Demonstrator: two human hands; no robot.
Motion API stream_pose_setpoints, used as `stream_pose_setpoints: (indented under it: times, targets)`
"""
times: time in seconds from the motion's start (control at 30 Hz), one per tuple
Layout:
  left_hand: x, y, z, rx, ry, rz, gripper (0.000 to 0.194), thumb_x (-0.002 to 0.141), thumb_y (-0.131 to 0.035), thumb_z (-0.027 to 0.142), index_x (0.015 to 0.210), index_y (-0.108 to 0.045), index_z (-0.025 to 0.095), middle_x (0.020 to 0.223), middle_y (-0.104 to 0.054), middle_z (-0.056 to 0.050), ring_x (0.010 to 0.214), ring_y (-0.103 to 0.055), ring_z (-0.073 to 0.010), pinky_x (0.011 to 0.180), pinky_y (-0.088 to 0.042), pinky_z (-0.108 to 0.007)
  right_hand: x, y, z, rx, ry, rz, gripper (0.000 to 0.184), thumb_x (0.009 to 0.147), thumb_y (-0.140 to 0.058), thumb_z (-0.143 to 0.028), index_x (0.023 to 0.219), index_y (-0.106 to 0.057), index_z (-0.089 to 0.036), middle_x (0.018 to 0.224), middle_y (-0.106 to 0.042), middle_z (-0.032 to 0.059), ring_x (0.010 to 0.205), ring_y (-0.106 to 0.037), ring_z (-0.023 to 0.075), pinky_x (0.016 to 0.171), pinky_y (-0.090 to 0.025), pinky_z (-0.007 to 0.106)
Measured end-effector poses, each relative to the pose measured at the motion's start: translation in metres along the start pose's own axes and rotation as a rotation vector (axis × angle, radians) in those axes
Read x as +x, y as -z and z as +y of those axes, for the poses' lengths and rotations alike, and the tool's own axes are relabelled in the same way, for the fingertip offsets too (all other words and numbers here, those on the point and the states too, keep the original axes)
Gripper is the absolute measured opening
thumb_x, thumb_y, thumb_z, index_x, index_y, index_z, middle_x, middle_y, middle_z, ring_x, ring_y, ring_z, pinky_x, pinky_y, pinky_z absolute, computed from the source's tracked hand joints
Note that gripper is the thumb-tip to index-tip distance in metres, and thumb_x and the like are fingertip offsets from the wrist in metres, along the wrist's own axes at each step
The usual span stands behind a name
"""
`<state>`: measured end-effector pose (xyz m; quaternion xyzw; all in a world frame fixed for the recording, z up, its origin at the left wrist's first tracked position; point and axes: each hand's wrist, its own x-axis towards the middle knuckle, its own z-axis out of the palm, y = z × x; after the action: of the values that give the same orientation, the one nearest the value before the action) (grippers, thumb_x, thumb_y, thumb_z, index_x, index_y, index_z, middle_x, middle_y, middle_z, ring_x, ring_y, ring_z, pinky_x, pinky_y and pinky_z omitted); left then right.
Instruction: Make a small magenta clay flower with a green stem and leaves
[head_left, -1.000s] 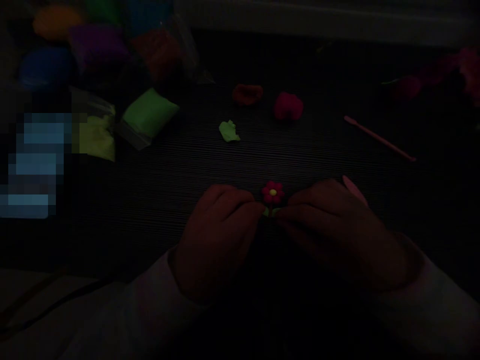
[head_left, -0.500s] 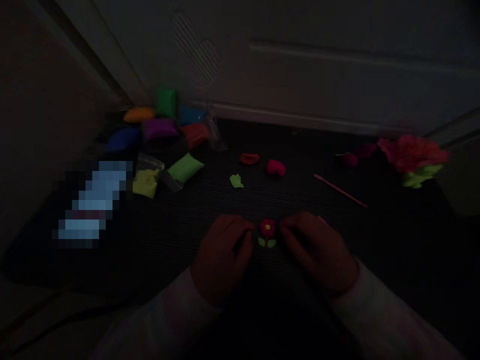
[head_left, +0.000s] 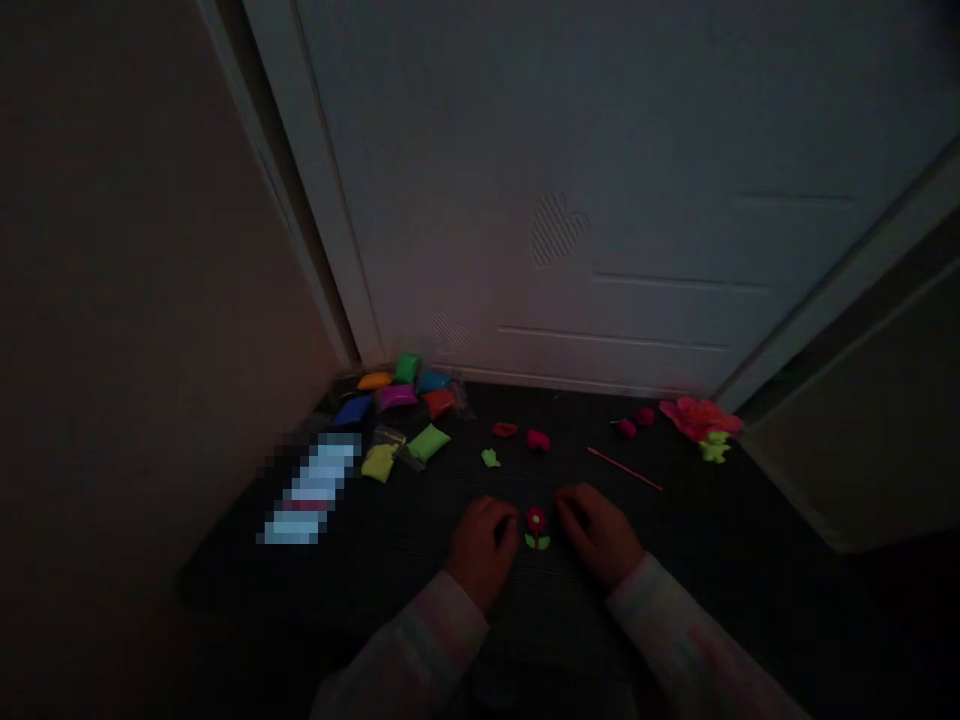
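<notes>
A small clay flower [head_left: 535,519] with dark red petals, a yellow centre and two green leaves lies flat on the dark table. Just left of it rests my left hand [head_left: 484,545], its fingers curled in and thumb tip close to the index finger. My right hand [head_left: 598,533] lies on the flower's other side, likewise curled, the fingertips near the petals. Neither hand touches the flower, and nothing shows in either. Beyond them are a light green clay scrap [head_left: 490,458], a red-orange clay piece [head_left: 504,430] and a pink clay lump [head_left: 538,440].
Several colourful clay packets [head_left: 396,397] are heaped at the back left, near a bright, pixelated rectangle [head_left: 311,490]. A thin pink stick [head_left: 625,468] lies to the right. Pink clay petals [head_left: 701,416] and a yellow-green piece [head_left: 715,447] sit back right. A white door [head_left: 637,150] borders the table's rear.
The view has tilted up and drawn back, so more of the door shows and the table looks smaller. Both hands stay on either side of the flower.
</notes>
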<state>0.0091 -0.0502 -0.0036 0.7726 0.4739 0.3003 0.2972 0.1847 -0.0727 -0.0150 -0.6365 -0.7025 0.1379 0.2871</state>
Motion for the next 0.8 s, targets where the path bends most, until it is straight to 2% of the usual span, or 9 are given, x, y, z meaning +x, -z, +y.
stream_pose_setpoints:
  times: [0.2,0.3,0.4,0.63,0.8]
  targets:
    - [-0.001,0.001,-0.003,-0.033,0.041,-0.001,0.010,0.079,-0.049,0.016,0.080,-0.058,0.013,0.082,-0.058,-0.003,0.080,-0.055,-0.0144,0.072,-0.046,-0.031,0.006,-0.003,0.004,0.068,-0.177,0.043,0.029,0.082,-0.047,-0.032,0.106,-0.050,-0.016,0.106,-0.053,0.0060,0.089,-0.055,0.0161,0.075,-0.046,0.037]
    - [-0.002,0.002,-0.005,-0.074,0.085,0.004,0.017,0.082,-0.048,0.026,0.089,-0.055,0.012,0.090,-0.058,-0.004,0.082,-0.055,-0.0145,0.073,-0.046,-0.034,0.008,-0.002,0.003,0.098,-0.267,0.061,0.029,0.083,-0.047,-0.032,0.107,-0.049,-0.017,0.108,-0.053,0.0061,0.090,-0.054,0.0165,0.075,-0.046,0.037]
    - [-0.002,0.004,-0.006,-0.123,0.132,0.028,0.023,0.083,-0.047,0.029,0.097,-0.053,0.013,0.097,-0.057,-0.006,0.084,-0.056,-0.0156,0.074,-0.047,-0.036,0.009,0.000,0.000,0.130,-0.330,0.080,0.029,0.082,-0.047,-0.032,0.107,-0.049,-0.017,0.108,-0.053,0.0061,0.090,-0.054,0.0167,0.075,-0.046,0.037]
    - [0.000,0.008,-0.013,-0.241,0.195,0.079,0.025,0.083,-0.047,0.029,0.101,-0.052,0.013,0.101,-0.056,-0.006,0.087,-0.055,-0.0165,0.075,-0.047,-0.037,0.010,0.002,-0.002,0.231,-0.369,0.123,0.030,0.082,-0.047,-0.032,0.107,-0.049,-0.017,0.108,-0.053,0.0060,0.091,-0.054,0.0172,0.076,-0.046,0.038]
    - [-0.003,0.019,-0.029,-0.283,0.248,0.065,0.025,0.082,-0.047,0.029,0.101,-0.052,0.013,0.101,-0.055,-0.006,0.088,-0.055,-0.0168,0.075,-0.047,-0.037,0.011,0.000,0.002,0.307,-0.389,0.142,0.029,0.082,-0.047,-0.032,0.107,-0.050,-0.017,0.109,-0.053,0.0059,0.091,-0.054,0.0173,0.076,-0.046,0.038]
